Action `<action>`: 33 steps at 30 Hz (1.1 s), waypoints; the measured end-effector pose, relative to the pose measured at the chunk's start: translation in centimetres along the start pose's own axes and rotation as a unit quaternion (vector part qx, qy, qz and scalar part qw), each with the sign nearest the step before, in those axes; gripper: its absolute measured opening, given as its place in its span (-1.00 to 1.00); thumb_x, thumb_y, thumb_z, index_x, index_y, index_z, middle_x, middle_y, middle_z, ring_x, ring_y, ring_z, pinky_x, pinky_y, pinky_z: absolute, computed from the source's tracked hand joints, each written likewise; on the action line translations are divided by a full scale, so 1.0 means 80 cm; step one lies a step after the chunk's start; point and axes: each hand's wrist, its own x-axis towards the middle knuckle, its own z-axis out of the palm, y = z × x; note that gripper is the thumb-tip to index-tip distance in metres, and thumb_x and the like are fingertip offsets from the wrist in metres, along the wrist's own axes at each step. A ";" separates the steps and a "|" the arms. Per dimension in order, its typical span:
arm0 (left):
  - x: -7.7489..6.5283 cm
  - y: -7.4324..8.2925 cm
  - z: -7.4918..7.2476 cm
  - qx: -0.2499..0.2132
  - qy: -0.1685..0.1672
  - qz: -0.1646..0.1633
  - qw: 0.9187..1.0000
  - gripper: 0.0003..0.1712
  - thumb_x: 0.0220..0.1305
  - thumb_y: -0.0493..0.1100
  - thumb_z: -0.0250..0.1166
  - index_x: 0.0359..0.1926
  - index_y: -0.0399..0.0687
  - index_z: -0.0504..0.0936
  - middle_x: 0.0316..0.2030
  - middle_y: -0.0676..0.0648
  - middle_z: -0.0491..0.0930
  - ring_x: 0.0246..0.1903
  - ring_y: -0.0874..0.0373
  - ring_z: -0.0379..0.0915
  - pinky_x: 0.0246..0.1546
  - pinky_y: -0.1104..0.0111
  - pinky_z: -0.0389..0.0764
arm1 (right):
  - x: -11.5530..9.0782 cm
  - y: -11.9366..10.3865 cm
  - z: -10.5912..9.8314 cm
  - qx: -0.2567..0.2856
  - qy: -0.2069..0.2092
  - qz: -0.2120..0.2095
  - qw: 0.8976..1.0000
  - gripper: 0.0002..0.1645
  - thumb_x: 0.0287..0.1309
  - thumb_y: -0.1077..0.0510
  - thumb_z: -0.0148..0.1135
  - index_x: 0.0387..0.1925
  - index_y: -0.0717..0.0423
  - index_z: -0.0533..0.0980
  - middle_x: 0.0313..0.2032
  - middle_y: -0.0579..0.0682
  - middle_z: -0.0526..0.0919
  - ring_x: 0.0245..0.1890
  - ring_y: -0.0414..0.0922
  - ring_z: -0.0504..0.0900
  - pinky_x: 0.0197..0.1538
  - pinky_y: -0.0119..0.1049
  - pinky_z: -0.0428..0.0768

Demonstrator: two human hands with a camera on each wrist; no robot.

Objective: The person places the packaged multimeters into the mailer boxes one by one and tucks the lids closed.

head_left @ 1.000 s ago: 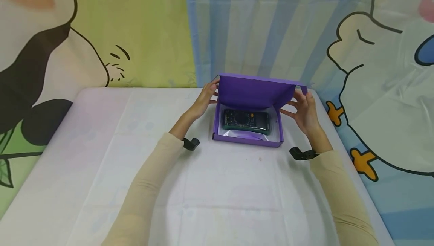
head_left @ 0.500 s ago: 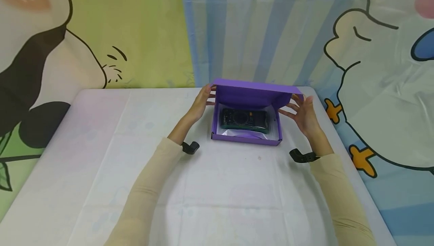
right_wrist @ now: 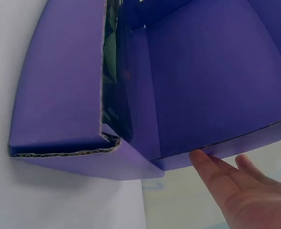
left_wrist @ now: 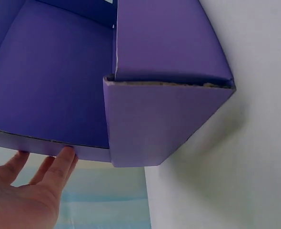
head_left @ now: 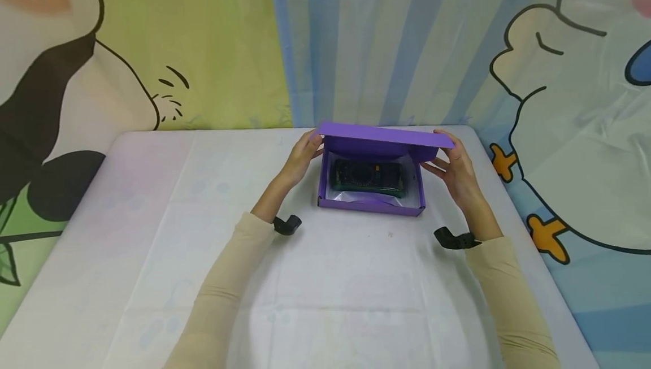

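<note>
A purple cardboard box [head_left: 330, 203] stands near the far edge of the table with its hinged lid [head_left: 386, 131] tilted partway down over the tray. Inside lies a dark multimeter [head_left: 368, 178] with green sides and a clear plastic wrap. My left hand [head_left: 300, 160] is at the lid's left side; in the left wrist view its nearly straight fingers [left_wrist: 59, 167] touch the side flap. On the opposite side, my right hand [head_left: 460, 174] touches the lid's right corner, and the right wrist view has extended fingers [right_wrist: 209, 171] against that flap. The box's far side is hidden.
A white cloth covers the table [head_left: 325, 290]. Behind it hangs a printed curtain [head_left: 218, 47] with cartoon figures, close to the table's far edge. Black wrist cameras [head_left: 287, 225] jut inward from both forearms.
The lid has swung down toward the front, covering more of the box's interior. Both hands have moved along with it, and the right fingers have come over the lid's corner.
</note>
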 end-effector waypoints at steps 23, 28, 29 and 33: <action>-0.023 -0.008 0.002 0.074 -0.048 0.072 0.994 0.38 -0.04 0.73 -0.06 0.39 -0.38 0.19 0.39 -0.34 0.12 0.40 -0.17 -0.01 0.38 -0.11 0.08 | -0.022 0.019 0.001 0.018 -0.024 -0.025 0.999 -0.07 0.13 -0.30 0.29 0.30 0.20 0.24 0.36 0.17 0.23 0.21 -0.02 0.46 0.26 -0.21 0.46; -0.038 0.022 0.006 0.091 -0.053 0.090 0.990 0.36 0.03 0.70 -0.08 0.35 -0.48 0.19 0.36 -0.39 0.14 0.41 -0.19 -0.02 0.39 -0.08 0.04 | -0.024 0.021 0.002 0.016 -0.030 -0.025 0.999 -0.09 0.19 -0.26 0.25 0.34 0.19 0.20 0.39 0.23 0.13 0.26 0.02 0.36 0.35 -0.10 0.36; -0.040 0.026 0.006 0.094 -0.053 0.093 0.990 0.37 0.04 0.70 -0.08 0.35 -0.49 0.19 0.36 -0.40 0.14 0.40 -0.20 -0.02 0.39 -0.09 0.03 | -0.024 0.021 0.002 0.014 -0.029 -0.024 0.999 -0.11 0.20 -0.25 0.24 0.35 0.18 0.20 0.39 0.23 0.12 0.26 0.02 0.35 0.35 -0.09 0.35; -0.040 0.016 0.004 0.091 -0.057 0.100 0.989 0.37 0.05 0.69 -0.05 0.37 -0.50 0.16 0.38 -0.42 0.12 0.41 -0.25 -0.04 0.38 -0.14 0.02 | -0.027 0.022 0.002 0.012 -0.021 -0.021 0.999 -0.13 0.19 -0.21 0.26 0.35 0.16 0.24 0.40 0.16 0.13 0.26 0.02 0.31 0.31 -0.21 0.40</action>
